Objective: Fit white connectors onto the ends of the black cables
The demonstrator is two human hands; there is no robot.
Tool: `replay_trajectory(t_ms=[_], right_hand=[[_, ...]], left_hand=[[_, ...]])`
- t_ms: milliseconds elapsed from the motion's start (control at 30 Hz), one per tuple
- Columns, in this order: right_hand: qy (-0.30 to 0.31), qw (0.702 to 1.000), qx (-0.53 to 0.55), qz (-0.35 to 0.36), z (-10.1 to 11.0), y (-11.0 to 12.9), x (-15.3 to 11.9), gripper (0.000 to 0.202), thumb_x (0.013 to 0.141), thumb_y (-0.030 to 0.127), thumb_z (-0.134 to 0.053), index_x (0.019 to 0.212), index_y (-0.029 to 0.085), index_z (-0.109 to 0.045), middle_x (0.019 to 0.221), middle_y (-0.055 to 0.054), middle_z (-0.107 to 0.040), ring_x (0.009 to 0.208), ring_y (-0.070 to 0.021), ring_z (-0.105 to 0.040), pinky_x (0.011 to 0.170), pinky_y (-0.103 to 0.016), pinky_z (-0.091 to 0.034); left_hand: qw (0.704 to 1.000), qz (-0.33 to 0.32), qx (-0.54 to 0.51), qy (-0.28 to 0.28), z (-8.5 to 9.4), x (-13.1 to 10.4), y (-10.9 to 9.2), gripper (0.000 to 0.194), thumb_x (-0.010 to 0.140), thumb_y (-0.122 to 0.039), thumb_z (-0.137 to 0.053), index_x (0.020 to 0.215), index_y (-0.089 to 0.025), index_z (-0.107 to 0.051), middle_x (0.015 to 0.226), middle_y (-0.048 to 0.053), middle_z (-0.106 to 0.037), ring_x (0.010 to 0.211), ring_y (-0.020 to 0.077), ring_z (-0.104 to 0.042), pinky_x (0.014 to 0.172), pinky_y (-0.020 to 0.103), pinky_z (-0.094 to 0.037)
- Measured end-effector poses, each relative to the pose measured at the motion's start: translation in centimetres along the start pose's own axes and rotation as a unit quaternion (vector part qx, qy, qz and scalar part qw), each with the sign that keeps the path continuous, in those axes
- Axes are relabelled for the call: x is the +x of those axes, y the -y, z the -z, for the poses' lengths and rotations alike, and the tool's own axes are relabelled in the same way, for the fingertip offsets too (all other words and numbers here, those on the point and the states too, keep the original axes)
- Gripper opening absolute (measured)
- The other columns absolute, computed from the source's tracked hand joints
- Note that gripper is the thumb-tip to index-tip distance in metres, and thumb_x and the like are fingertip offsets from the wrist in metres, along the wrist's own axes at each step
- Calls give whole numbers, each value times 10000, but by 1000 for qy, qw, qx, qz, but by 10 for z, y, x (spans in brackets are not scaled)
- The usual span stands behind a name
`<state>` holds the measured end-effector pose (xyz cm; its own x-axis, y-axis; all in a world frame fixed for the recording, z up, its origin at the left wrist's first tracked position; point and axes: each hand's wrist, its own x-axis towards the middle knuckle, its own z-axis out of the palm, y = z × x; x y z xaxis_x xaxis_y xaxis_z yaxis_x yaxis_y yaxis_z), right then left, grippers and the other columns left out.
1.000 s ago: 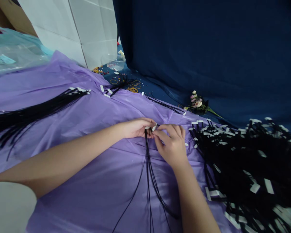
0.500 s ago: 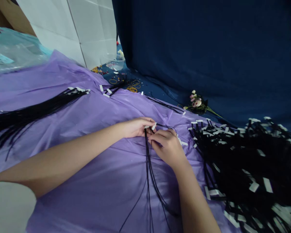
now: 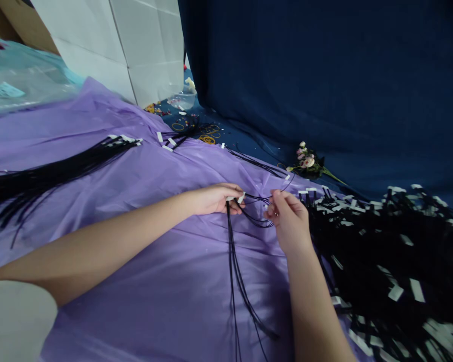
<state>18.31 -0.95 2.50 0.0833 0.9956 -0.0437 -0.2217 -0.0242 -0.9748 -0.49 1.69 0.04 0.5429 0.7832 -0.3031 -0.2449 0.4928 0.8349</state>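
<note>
My left hand [image 3: 218, 199] pinches a few thin black cords [image 3: 231, 251] near their white tags [image 3: 240, 198], with several strands hanging down over the purple sheet [image 3: 147, 281]. To its right, my right hand [image 3: 289, 216] is closed on other black strands of the same bunch, which stretch between the two hands. One loose end sticks up past the right fingertips. A large heap of black cords with white tags [image 3: 396, 291] lies just right of my right forearm.
A neat bundle of tagged black cords [image 3: 64, 163] lies at left. Further back are a few cords [image 3: 256, 163], yellow rubber bands [image 3: 207, 139], a clear bowl [image 3: 182, 100] and artificial flowers [image 3: 307, 161]. A dark blue cloth [image 3: 317, 75] hangs behind, beside white panels [image 3: 147, 45].
My right hand has moved right and slightly up, away from my left hand, drawing some black strands out sideways. My left hand has stayed nearly in place.
</note>
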Motion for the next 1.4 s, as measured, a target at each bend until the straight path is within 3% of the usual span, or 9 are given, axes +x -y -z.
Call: replay_trajectory(t_ms=[167, 333, 433, 533, 667, 800, 1000, 1400], right_hand=[[-83, 993, 87, -6, 8, 11, 3, 377, 584, 432, -819, 791, 182, -628, 660, 85, -504, 446, -24, -394, 404, -186, -297], [-110, 974, 195, -11, 21, 17, 8, 315, 661, 399, -782, 850, 214, -610, 672, 98, -513, 495, -38, -467, 464, -202, -396], [-117, 953, 276, -39, 26, 20, 11, 216, 728, 332, -733, 850, 214, -599, 722, 78, -582, 620, -67, -577, 605, -238, -505], [-105, 946, 305, -35, 27, 24, 12, 164, 745, 239, -712, 861, 193, -606, 693, 79, -577, 590, -36, -554, 627, -197, -508], [-54, 981, 187, -24, 22, 23, 7, 236, 678, 251, -765, 859, 179, -632, 634, 90, -532, 412, -1, -351, 386, -141, -314], [-47, 999, -4, 21, 15, 11, 1, 253, 623, 321, -804, 713, 161, -630, 518, 88, -454, 385, -14, -286, 356, -170, -208], [-15, 983, -169, 73, 12, -2, 0, 273, 648, 380, -779, 642, 151, -631, 484, 64, -450, 427, -46, -328, 406, -212, -259], [24, 968, -232, 88, 8, -1, -4, 272, 692, 403, -732, 652, 151, -640, 507, 49, -473, 451, -57, -332, 435, -215, -260]], left_hand=[[1000, 4, 4, -2, 1, 1, 1, 80, 837, -198, -586, 853, -133, -542, 770, 37, -643, 629, 117, -636, 659, 268, -495], [1000, -1, 15, 6, 2, 0, 1, 111, 833, -218, -603, 863, -135, -535, 780, 41, -641, 636, 117, -629, 677, 281, -491], [1000, -5, 17, 12, 2, 0, 2, 142, 820, -234, -626, 861, -141, -527, 783, 38, -637, 646, 117, -626, 695, 291, -487], [1000, -7, 16, 9, 1, -1, 1, 130, 821, -227, -616, 862, -142, -526, 785, 37, -637, 648, 121, -628, 698, 296, -483], [1000, -6, 13, 4, 0, -2, 1, 103, 835, -212, -587, 869, -146, -515, 793, 42, -647, 645, 119, -630, 688, 288, -477], [1000, -14, 4, 9, 0, -3, 1, 126, 829, -214, -597, 882, -153, -501, 790, 35, -644, 654, 121, -634, 700, 298, -480], [999, -25, -1, 23, 3, -2, 3, 180, 821, -242, -620, 928, -166, -497, 811, 26, -643, 672, 128, -644, 692, 299, -481], [1000, -19, 8, 19, 1, -3, 2, 163, 831, -236, -605, 940, -176, -499, 845, 30, -633, 696, 132, -633, 751, 331, -470]])
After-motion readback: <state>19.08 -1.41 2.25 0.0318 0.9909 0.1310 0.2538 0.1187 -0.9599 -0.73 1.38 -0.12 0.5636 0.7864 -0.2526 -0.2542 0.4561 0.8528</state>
